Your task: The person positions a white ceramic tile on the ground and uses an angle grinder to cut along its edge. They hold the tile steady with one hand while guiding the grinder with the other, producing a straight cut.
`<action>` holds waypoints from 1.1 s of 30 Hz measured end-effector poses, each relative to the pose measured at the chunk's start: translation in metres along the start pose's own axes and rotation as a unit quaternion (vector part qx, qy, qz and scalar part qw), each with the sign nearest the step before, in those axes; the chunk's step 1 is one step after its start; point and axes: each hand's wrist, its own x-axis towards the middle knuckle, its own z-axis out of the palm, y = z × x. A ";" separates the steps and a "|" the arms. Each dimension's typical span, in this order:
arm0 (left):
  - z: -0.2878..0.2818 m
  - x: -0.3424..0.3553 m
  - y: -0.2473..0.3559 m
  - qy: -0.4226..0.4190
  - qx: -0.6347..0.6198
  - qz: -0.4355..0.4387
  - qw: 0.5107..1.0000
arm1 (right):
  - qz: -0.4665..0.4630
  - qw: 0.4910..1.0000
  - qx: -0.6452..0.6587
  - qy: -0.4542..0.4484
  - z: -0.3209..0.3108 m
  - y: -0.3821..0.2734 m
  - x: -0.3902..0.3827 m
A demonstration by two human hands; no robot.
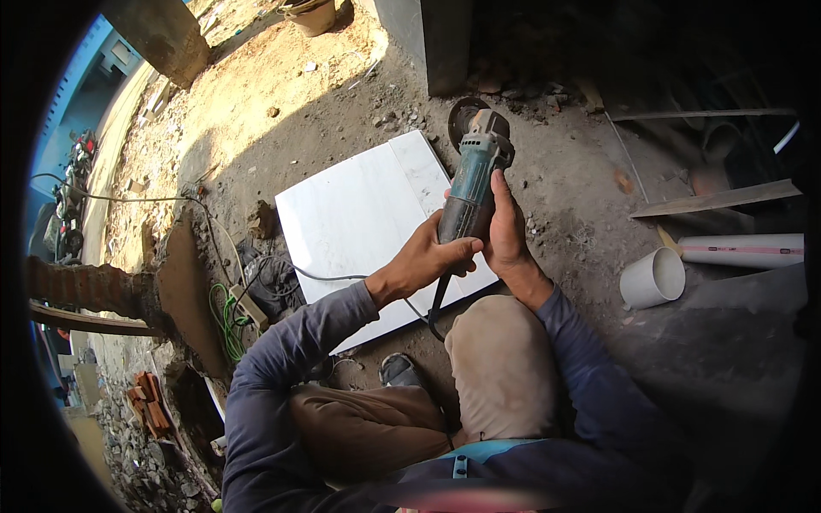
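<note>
An angle grinder (473, 177) with a teal and black body is held up in front of my knees, its disc (460, 125) pointing away from me. My left hand (421, 263) is wrapped round the rear of the grinder's body, thumb across it. Along the body's right side, my right hand (508, 229) grips with the thumb up; its other fingers are mostly hidden. Beneath the grinder a large white tile (342, 214) lies on the ground, a line running across it near its far right side. The grinder's black cord (440, 295) drops from its rear end toward my knee.
Left of the tile are a power strip (248, 306), a green cable (227, 323) and a dark cloth-like heap (275, 278). Broken brickwork (94, 286) stands farther left. On the right lie a short white pipe piece (653, 280), a long pipe (744, 250) and wooden boards (718, 199).
</note>
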 end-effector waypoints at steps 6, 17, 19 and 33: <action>0.011 0.005 -0.013 0.000 0.009 0.021 1.000 | -0.006 0.994 -0.029 0.104 0.001 0.003 0.002; 0.015 0.011 -0.016 -0.046 -0.050 0.053 0.996 | 0.058 0.995 -0.044 -0.074 -0.023 -0.011 -0.004; 0.010 0.014 -0.029 -0.107 -0.079 0.049 0.990 | 0.088 0.989 -0.087 -0.075 -0.026 -0.009 -0.008; -0.134 -0.143 -0.106 -0.216 0.482 -0.366 0.766 | -0.139 0.982 0.121 -0.034 -0.117 -0.144 0.058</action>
